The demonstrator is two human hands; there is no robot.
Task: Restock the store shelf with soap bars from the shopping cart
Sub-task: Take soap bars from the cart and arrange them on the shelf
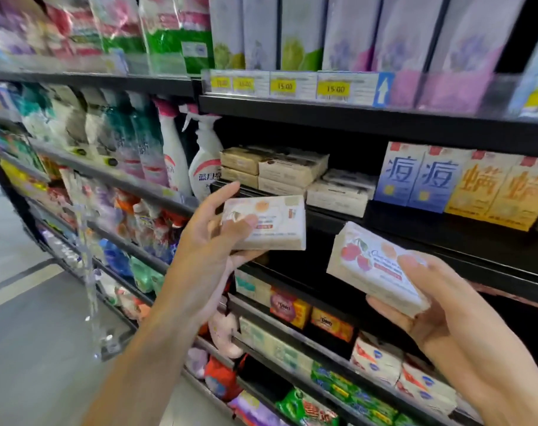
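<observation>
On the black metal shelf (338, 212): we see stacked beige soap bars (287, 170).
Left hand (212, 241): we grasp a white wrapped soap bar (272, 222) before the shelf.
Right hand (446, 305): we grasp a white cherry-printed soap bar (369, 265), tilted, lower.

Two wrapped soap bars held up before the shelf (384, 210), well apart. Left-hand bar (266, 224): cream wrapper, orange round mark, small red label, lying nearly level, face toward the camera, just below the shelf lip. Right-hand bar (373, 265) at 4 o'clock from it: cream wrapper, red fruit print, red label, tilted down toward 4 o'clock. Stacked bars (280, 167) on the shelf at 12 o'clock from the left-hand bar: pale wrappers, two high.
</observation>
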